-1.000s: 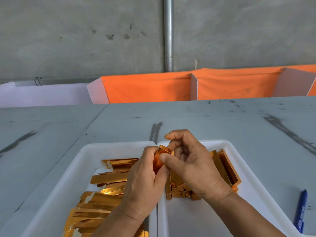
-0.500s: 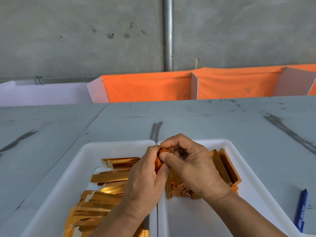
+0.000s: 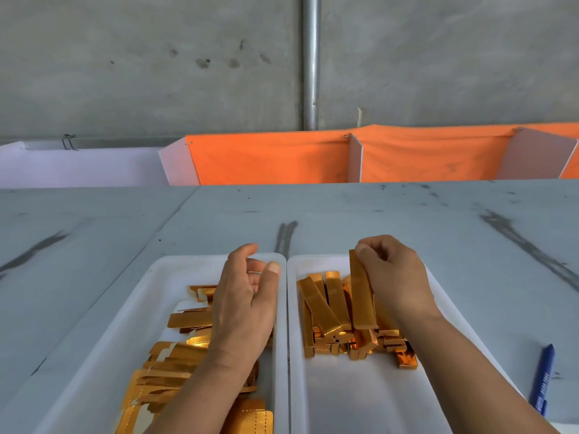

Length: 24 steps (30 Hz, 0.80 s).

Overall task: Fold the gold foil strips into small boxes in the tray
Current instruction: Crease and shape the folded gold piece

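Two white trays sit side by side before me. The left tray holds a heap of flat gold foil strips. The right tray holds a pile of folded gold boxes. My right hand pinches the top end of one long folded gold box, holding it upright over that pile. My left hand hovers above the flat strips with its fingers loosely curled and nothing in it.
A blue pen lies on the grey table to the right of the trays. Orange cloth-lined bins and a white bin line the table's far edge under a concrete wall with a metal pipe.
My hands were together folding one piece over the trays' seam. They have parted: the right one carried the folded box over the right tray, the left one moved over the strips, holding nothing.
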Each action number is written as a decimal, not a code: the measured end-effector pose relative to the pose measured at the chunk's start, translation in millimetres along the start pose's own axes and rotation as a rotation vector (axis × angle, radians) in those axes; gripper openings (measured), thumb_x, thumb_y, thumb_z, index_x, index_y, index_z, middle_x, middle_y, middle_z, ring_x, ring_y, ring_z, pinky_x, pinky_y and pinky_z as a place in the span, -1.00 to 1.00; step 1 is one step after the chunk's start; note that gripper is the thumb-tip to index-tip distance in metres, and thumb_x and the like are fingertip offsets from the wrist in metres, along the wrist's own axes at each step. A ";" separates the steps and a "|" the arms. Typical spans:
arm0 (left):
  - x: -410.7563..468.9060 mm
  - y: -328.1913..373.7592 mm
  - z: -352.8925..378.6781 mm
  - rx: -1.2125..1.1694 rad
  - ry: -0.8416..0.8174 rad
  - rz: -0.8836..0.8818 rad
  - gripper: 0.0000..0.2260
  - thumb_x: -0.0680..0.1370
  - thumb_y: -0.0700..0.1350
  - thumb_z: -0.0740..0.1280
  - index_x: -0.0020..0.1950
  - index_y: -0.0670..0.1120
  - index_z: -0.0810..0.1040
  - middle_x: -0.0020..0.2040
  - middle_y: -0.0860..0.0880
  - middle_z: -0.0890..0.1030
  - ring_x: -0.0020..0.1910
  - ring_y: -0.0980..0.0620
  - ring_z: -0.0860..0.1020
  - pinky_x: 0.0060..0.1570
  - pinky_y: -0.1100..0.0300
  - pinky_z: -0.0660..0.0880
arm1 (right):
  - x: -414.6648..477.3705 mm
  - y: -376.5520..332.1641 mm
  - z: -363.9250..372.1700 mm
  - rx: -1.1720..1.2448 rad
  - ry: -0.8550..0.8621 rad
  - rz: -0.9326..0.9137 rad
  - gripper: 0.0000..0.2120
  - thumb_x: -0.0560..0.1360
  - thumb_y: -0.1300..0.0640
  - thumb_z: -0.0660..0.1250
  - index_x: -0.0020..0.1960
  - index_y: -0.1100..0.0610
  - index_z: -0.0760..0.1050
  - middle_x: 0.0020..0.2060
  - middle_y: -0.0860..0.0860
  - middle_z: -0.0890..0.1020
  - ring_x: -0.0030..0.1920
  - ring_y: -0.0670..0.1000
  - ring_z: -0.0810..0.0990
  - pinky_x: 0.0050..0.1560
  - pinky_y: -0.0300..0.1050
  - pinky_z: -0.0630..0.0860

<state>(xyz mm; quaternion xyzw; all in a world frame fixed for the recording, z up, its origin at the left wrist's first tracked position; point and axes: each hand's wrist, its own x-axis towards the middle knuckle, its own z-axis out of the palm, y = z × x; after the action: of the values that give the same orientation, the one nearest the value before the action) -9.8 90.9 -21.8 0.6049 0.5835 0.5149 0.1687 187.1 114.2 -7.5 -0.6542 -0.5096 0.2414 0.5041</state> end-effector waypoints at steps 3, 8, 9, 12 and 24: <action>9.2 -7.5 -6.0 0.068 0.079 -0.048 -0.69 0.60 -0.02 0.19 0.36 0.06 0.36 0.15 0.07 0.47 0.01 0.17 0.47 -0.14 0.40 0.32 | -0.2 3.4 2.6 -0.111 -0.054 0.022 -0.69 0.62 -0.04 0.20 0.35 -0.08 0.44 0.12 -0.11 0.57 -0.08 -0.10 0.53 -0.10 -0.21 0.38; 17.9 -19.7 -15.8 0.437 -0.013 -0.261 -0.58 0.58 -0.20 0.22 0.42 0.03 0.33 0.32 -0.07 0.34 0.22 -0.04 0.43 0.11 0.10 0.46 | -1.1 2.5 3.2 -0.154 -0.126 0.014 -0.61 0.64 0.02 0.20 0.46 -0.05 0.34 0.33 -0.02 0.50 0.06 -0.06 0.45 0.06 -0.14 0.36; 17.9 -21.9 -16.4 0.511 -0.058 -0.292 -0.57 0.56 -0.20 0.23 0.43 0.03 0.33 0.32 -0.07 0.34 0.24 -0.06 0.40 0.15 0.07 0.45 | -3.1 0.8 3.2 -0.182 -0.126 -0.010 -0.67 0.64 0.02 0.20 0.39 -0.03 0.41 0.28 -0.02 0.54 0.03 -0.06 0.48 0.02 -0.16 0.38; 17.7 -28.0 -16.0 0.673 -0.155 -0.326 -0.61 0.54 -0.12 0.26 0.37 0.01 0.40 0.26 -0.07 0.38 0.21 -0.06 0.39 0.16 0.07 0.44 | -9.0 -9.3 -3.5 -0.183 -0.141 -0.025 -0.66 0.59 -0.13 0.23 -0.13 0.07 0.63 -0.17 0.04 0.70 -0.22 0.01 0.62 -0.24 -0.12 0.51; 17.7 -39.4 -12.5 0.822 -0.267 -0.322 -0.74 0.57 -0.04 0.24 0.25 0.07 0.49 0.19 -0.01 0.42 0.15 -0.05 0.40 0.15 0.09 0.40 | -29.5 -27.0 -19.4 -0.654 -1.232 -0.076 -0.73 0.55 -0.14 0.28 0.09 -0.05 0.66 -0.05 -0.07 0.72 -0.06 -0.11 0.66 0.07 -0.18 0.56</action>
<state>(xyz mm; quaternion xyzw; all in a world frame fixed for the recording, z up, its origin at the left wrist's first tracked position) -44.8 111.8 -40.9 0.5841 0.7991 0.1256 0.0662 181.0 78.6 18.4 -0.4981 -0.7717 0.3847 -0.0916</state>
